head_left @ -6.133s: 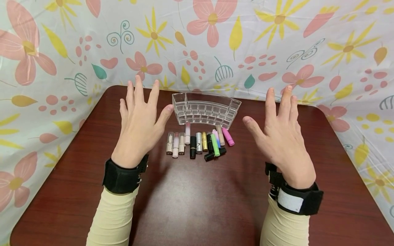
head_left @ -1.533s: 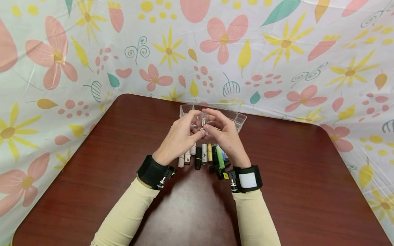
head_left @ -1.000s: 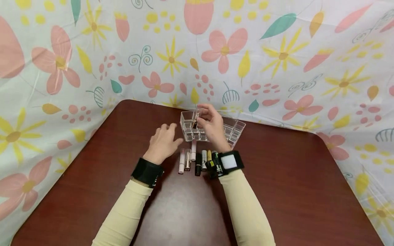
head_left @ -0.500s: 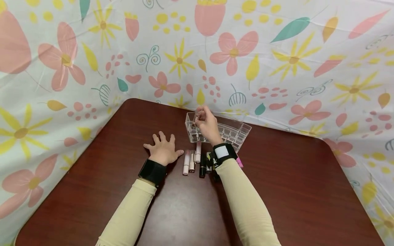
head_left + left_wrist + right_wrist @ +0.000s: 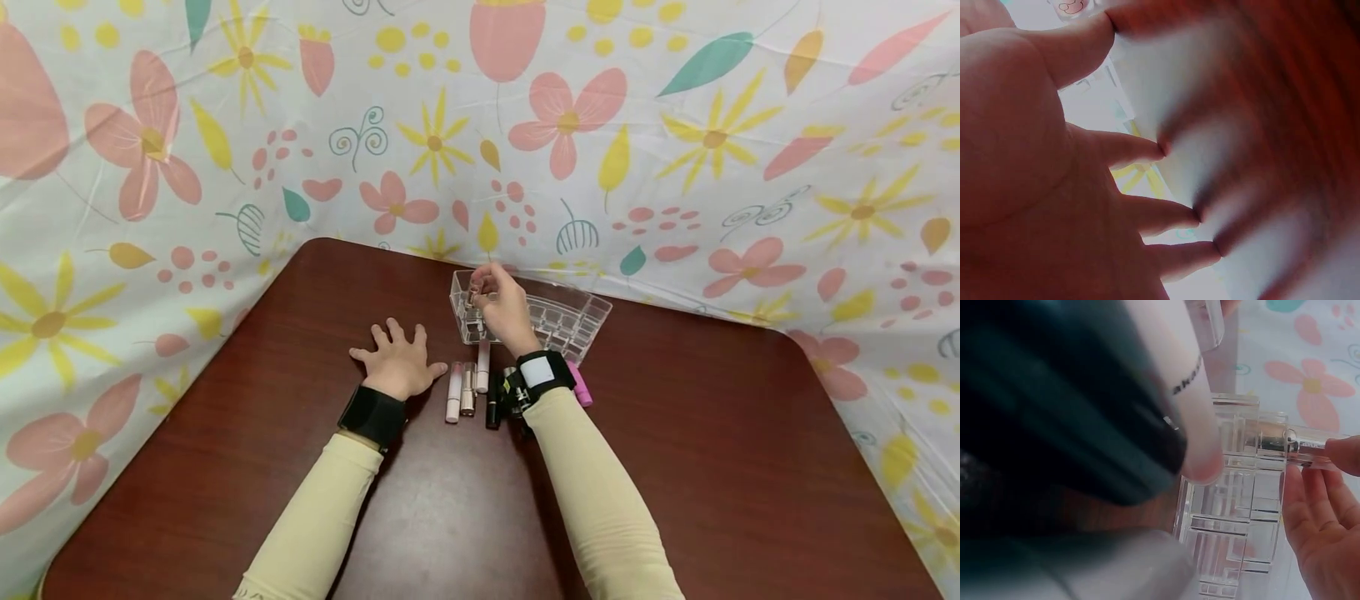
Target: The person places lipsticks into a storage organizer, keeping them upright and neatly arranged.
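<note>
Plastic organizer point(image 5: 561, 315) is getting loaded, I'm guessing: right hand point(image 5: 507, 312) pinching a lipstick point(image 5: 1304, 447), probably needing seating, left hand point(image 5: 396, 364) spread.

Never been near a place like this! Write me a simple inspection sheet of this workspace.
Surface: dark reddish table, shiny near the front.
Job's things: clear organizer; lipstick held at its left end, whether fully seated is unclear; in front lie more, including a white-and-pink tube, black tube and bright pink tube.
Clutter: nothing seen.
Hands: right hand pinches the lipstick; left hand rests spread on the table.
Cables: nothing seen.
Surroundings: flowered cloth behind the table.
</note>
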Available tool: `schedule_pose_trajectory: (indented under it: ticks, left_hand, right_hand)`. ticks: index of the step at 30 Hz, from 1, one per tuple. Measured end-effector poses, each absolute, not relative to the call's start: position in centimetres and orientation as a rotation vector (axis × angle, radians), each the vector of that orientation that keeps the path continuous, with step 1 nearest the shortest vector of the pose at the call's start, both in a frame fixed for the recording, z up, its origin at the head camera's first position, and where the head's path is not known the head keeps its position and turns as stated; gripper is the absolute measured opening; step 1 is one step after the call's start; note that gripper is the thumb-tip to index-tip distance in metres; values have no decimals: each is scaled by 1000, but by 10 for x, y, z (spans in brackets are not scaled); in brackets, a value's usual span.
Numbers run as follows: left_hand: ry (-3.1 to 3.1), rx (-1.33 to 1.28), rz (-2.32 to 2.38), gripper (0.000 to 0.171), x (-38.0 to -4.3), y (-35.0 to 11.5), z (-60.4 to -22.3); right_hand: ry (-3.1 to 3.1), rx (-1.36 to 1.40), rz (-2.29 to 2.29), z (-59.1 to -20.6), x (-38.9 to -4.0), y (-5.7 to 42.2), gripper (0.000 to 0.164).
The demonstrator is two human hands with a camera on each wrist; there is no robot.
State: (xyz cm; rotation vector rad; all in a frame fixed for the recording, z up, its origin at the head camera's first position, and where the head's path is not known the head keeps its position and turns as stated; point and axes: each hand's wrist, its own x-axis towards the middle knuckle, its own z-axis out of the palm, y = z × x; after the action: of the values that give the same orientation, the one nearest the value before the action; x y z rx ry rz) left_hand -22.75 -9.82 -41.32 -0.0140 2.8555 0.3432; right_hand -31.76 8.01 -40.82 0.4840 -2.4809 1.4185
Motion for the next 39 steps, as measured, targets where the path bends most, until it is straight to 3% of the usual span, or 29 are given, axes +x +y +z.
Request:
schedule_pose_trajectory:
  ticks: [13,20,28,34,39]
  left_hand:
    - [2834,-18,335,83,-224,-96,-410]
    - [2848,25,385,81,-225,-99,-407]
    - [3063,395,708,71,-215,-92,-357]
    - [3177,792,928,64,-180,-65,-311]
    - [3171,951,1046,65,-154,-42,-290]
  right_hand:
    - [-2507,509,1366,-406,-309,84,35]
    - [-2496,485,1390,-381,-291,99,39]
    - [-2329,467,1507,-329,-225,145,32]
    - [-2347,377,1247,-291,-164,184,31]
    - [-2413,298,1087,-272,-128,202,32]
